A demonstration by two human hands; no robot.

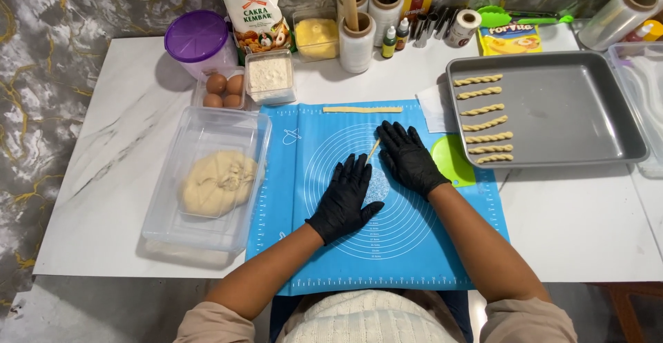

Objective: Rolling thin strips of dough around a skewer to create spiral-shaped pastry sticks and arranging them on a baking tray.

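Note:
Both my hands wear black gloves and lie flat on a blue silicone baking mat (414, 246). My left hand (345, 194) and my right hand (407, 157) press palm-down on a thin rope of pale dough (373, 149), of which only a short piece shows between them. A second, flat strip of dough (362, 110) lies at the mat's far edge. On the right, a grey baking tray (566, 108) holds several twisted dough sticks (487, 123) in a column along its left side.
A clear tub (207, 177) with a dough ball (217, 183) stands left of the mat. Eggs (224, 89), a flour box (269, 75), a purple-lidded jar (199, 39), a flour bag, rolls and bottles line the back. A green scraper (452, 160) lies by the tray.

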